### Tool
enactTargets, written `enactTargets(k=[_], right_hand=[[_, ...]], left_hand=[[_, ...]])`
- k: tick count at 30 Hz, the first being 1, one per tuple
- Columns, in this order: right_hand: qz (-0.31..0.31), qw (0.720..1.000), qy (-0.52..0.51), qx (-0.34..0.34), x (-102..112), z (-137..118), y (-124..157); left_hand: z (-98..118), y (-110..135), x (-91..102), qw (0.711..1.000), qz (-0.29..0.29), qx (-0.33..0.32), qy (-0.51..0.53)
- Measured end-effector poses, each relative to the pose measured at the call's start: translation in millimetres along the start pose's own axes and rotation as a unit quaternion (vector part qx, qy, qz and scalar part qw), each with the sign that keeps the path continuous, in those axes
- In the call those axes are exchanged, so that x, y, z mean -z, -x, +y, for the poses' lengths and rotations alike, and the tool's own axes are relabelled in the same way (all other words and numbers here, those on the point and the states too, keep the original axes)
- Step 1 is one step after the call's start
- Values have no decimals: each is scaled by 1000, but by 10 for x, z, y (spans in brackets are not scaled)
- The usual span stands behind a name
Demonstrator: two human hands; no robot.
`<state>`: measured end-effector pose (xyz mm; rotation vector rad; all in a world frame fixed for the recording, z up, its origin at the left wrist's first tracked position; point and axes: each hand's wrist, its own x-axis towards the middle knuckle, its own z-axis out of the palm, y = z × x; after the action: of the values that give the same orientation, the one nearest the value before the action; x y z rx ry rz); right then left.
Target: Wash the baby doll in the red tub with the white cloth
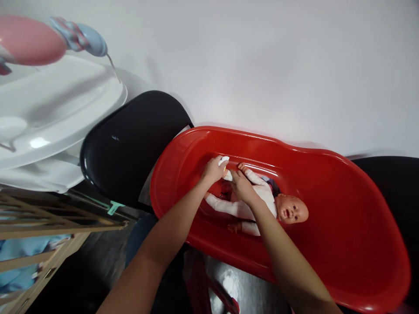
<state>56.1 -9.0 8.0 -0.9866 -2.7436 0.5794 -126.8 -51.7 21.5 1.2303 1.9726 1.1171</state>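
In the head view, the doll [266, 195] lay on its back in the middle of the red tub [327, 174], head to the right, legs to the left, dressed in a white suit. The left hand [214, 169] had its fingers closed around the white-clad foot [224, 161] at the far left of the doll. The right hand [241, 185] rested just beside it over the legs, fingers curled down; whether they pinched the cloth could not be told.

Handling the leg well seemed to call for a steady hold at the foot while the right hand kept the body flat, working the cloth gently rather than tugging, so the doll would not slide along the slick tub floor.

A black chair [131, 144] stood left of the tub, a white tub [59, 109] further left, and a wooden rail [49, 222] at the near left.
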Motion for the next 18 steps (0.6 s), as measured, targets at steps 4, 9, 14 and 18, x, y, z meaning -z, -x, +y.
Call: enactTargets(k=[4,9,14,18], right_hand=[[4,999,-33,13,10,-51,19],[40,997,-62,23,26,-116,23],[51,998,-35,20,55,-97,-5],[62,996,-63,22,64,-23,-13]], left_hand=[[40,19,33,999,8,26,-36],[29,17,42,998,24,60,-22],[-36,-51,-24,994,52,70,64],[-63,-129,-22,971,90,105,195]])
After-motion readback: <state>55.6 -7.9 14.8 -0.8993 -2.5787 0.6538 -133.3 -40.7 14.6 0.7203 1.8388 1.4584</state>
